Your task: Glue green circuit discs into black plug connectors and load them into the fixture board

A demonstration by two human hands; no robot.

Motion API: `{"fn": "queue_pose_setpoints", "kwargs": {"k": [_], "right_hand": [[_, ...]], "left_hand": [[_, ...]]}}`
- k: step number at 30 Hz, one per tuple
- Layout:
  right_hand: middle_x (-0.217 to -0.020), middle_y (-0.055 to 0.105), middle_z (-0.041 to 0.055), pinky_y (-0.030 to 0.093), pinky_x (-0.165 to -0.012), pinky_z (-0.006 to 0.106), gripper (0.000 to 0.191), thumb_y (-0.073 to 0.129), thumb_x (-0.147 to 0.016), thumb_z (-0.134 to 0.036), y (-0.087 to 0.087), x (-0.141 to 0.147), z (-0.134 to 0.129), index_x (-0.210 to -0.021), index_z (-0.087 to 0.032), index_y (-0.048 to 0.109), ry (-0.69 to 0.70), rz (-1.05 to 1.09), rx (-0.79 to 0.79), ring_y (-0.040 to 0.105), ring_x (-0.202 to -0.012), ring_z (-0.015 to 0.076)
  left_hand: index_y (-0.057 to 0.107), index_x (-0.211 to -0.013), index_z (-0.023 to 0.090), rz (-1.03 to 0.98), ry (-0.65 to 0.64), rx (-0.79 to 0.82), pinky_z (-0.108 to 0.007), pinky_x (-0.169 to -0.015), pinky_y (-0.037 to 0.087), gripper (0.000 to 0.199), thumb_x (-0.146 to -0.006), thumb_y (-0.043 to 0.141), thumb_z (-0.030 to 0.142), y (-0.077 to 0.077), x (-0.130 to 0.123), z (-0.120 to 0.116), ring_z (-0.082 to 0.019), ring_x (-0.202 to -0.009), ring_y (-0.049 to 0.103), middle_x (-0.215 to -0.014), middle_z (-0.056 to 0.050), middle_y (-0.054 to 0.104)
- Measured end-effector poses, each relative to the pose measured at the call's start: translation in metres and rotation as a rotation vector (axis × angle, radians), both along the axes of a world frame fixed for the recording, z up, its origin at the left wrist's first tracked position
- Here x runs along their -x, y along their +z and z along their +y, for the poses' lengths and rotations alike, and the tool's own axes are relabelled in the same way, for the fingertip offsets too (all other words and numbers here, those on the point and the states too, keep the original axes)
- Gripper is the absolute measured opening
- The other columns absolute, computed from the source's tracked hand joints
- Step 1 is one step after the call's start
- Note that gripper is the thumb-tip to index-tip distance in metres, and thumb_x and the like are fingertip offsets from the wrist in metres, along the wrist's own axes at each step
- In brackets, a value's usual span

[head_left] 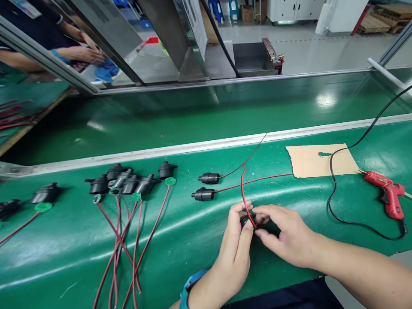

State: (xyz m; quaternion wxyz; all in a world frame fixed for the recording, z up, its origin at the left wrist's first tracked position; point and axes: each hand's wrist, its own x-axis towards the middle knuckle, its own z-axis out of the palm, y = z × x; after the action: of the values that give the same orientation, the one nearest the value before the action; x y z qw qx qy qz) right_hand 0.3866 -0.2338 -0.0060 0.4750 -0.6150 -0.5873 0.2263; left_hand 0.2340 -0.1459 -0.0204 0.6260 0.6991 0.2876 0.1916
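My left hand [236, 249] pinches a small black plastic housing [245, 220] between thumb and fingers. My right hand [286, 231] closes on its other side, with thumb and fingertips at the part. A red wire [243, 182] rises out of the housing and bends away from me; the fingers hide most of the housing. Beyond my hands lie two black cylindrical housings, an upper one [209, 178] and a lower one [203, 194], each with a thin red wire. To the left is a pile of similar black housings [128, 182] with red wires, some showing green discs [170, 181].
A red glue gun [384, 189] lies at the right, its tip at a piece of cardboard [322, 163]. Its black cable [334, 189] loops over the green mat. A white strip [144, 154] crosses behind. Another person's hands [85, 51] work beyond the metal frame [48, 56].
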Motion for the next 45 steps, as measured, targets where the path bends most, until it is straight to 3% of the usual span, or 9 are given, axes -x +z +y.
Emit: {"fn": "queue_pose_setpoints", "kwargs": {"k": [4, 9, 20, 27, 35, 39, 45], "right_hand": [[-0.088, 0.071, 0.0016, 0.055, -0.073, 0.028, 0.014, 0.055, -0.096, -0.017, 0.011, -0.008, -0.002, -0.106, -0.021, 0.064, -0.041, 0.222, 0.130, 0.067, -0.078, 0.0143], [-0.072, 0.065, -0.0017, 0.047, -0.064, 0.025, 0.017, 0.050, -0.099, -0.019, 0.017, -0.010, 0.000, -0.089, -0.019, 0.063, -0.004, 0.221, 0.278, 0.062, -0.066, 0.0130], [-0.074, 0.066, 0.0030, 0.041, -0.062, 0.029, 0.019, 0.050, -0.095, -0.009, 0.011, -0.005, -0.003, -0.083, -0.018, 0.062, -0.026, -0.241, 0.403, 0.060, -0.065, 0.0173], [-0.070, 0.066, 0.0014, 0.038, -0.058, 0.028, 0.017, 0.056, -0.086, -0.002, 0.010, -0.004, -0.001, -0.079, -0.018, 0.059, -0.040, -0.334, 0.474, 0.060, -0.063, 0.0169], [-0.071, 0.067, 0.0050, 0.032, -0.052, 0.031, 0.016, 0.056, -0.089, -0.006, 0.014, -0.005, -0.001, -0.077, -0.017, 0.059, 0.074, -0.543, 0.487, 0.058, -0.056, 0.0167], [-0.070, 0.065, 0.0025, 0.035, -0.055, 0.029, 0.013, 0.058, -0.087, -0.006, 0.014, -0.004, -0.003, -0.080, -0.017, 0.058, 0.007, -0.391, 0.471, 0.058, -0.059, 0.0162], [-0.063, 0.057, -0.0043, 0.038, -0.058, 0.025, 0.020, 0.055, -0.083, -0.001, 0.012, -0.013, -0.005, -0.077, -0.020, 0.055, -0.130, -0.091, 0.354, 0.054, -0.057, 0.0128]], "left_hand": [[0.048, -0.127, 0.027, -0.017, -0.080, -0.111, -0.041, -0.102, 0.046, 0.027, -0.107, 0.031, 0.028, 0.003, 0.000, 0.002, -0.023, -0.120, 0.050, -0.126, -0.008, 0.049], [0.045, -0.126, 0.026, 0.009, -0.078, -0.337, -0.044, -0.100, 0.049, 0.026, -0.103, 0.036, 0.019, 0.000, -0.003, 0.000, -0.024, -0.119, 0.051, -0.124, -0.010, 0.047], [0.041, -0.133, 0.019, 0.059, -0.007, -0.714, -0.049, -0.097, 0.057, 0.040, -0.095, 0.050, 0.009, -0.018, -0.006, -0.012, -0.030, -0.126, 0.054, -0.130, -0.018, 0.046], [0.047, -0.124, 0.017, 0.093, -0.044, -0.817, -0.048, -0.093, 0.060, 0.030, -0.095, 0.053, 0.011, -0.021, -0.006, -0.013, -0.032, -0.124, 0.055, -0.130, -0.019, 0.046], [0.048, -0.125, 0.018, 0.079, -0.058, -0.857, -0.049, -0.091, 0.061, 0.035, -0.092, 0.056, 0.008, -0.021, -0.003, -0.009, -0.031, -0.120, 0.057, -0.127, -0.017, 0.048], [0.048, -0.128, 0.020, 0.052, -0.050, -0.899, -0.049, -0.091, 0.060, 0.040, -0.091, 0.060, 0.011, -0.023, -0.003, -0.007, -0.031, -0.119, 0.058, -0.129, -0.016, 0.049], [0.052, -0.118, 0.021, -0.014, 0.127, -0.842, -0.042, -0.086, 0.059, 0.031, -0.089, 0.060, 0.012, -0.015, -0.010, -0.003, -0.027, -0.109, 0.062, -0.118, -0.012, 0.055]]}}
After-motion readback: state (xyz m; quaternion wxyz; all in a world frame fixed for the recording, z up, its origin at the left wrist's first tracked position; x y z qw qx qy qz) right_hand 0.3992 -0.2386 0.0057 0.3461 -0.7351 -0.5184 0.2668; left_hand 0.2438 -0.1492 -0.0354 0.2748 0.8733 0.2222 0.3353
